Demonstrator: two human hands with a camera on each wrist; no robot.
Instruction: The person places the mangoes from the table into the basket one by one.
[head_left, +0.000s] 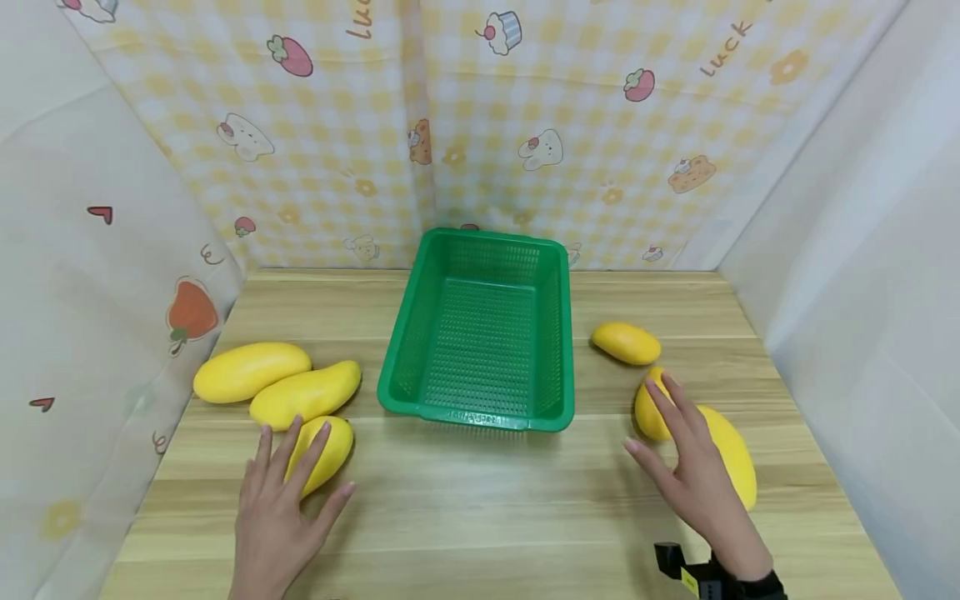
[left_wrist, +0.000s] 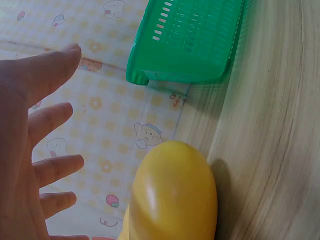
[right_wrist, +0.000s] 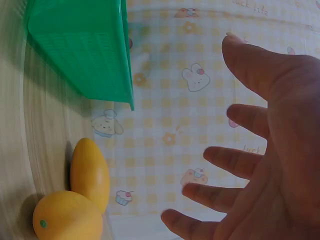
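My left hand (head_left: 277, 508) hovers with spread fingers over the nearest of three yellow mangoes on the left, partly covering that mango (head_left: 330, 454). Beyond it lie a second mango (head_left: 307, 395) and a third mango (head_left: 251, 372). In the left wrist view a gap separates the fingers from the mango (left_wrist: 175, 195). On the right, my right hand (head_left: 697, 475) is also spread, above a mango (head_left: 649, 412) and beside a larger yellow one (head_left: 731, 458), both partly hidden. A smaller mango (head_left: 627, 343) lies farther back. Neither hand holds anything.
A green plastic basket (head_left: 384, 379) with perforated sides stands at the back middle of the wooden table (head_left: 465, 508), with nothing inside. A checked cloth (head_left: 465, 100) hangs behind the table, and white sheets (head_left: 862, 250) flank it. A black strap (head_left: 750, 583) circles my right wrist.
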